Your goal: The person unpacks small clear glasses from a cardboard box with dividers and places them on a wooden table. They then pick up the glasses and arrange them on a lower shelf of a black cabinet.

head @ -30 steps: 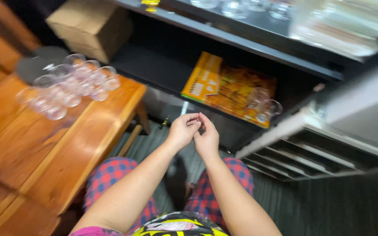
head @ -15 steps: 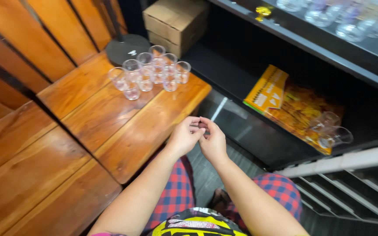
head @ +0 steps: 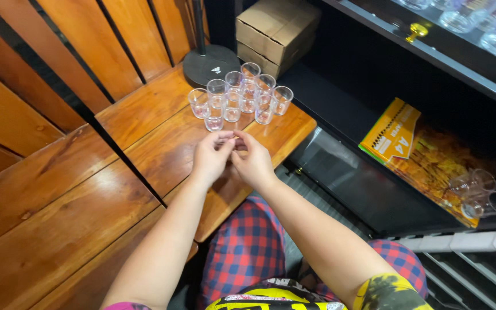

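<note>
Here, left hand [head: 210,156] and right hand [head: 254,162] meet fingertip to fingertip, what they pinch unclear, above the wooden plank table [head: 144,138] near its edge, just short of the cluster of small clear glasses [head: 239,99].

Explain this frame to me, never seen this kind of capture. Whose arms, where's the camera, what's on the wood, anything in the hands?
There is no machine here: a person works with two bare hands, and the one camera sits on their head, looking down. So the arms coming up from the bottom edge are the wearer's own, above checked red and blue trousers.

The left hand and right hand meet fingertip to fingertip over a wooden table. They seem to pinch something very small between them; it is too small to tell what.

Just beyond the hands stands a cluster of small clear cups. Behind them are a round black base with a pole and a cardboard box. To the right is a dark shelf unit with a yellow paper pack and two clear cups lying on their sides.
</note>
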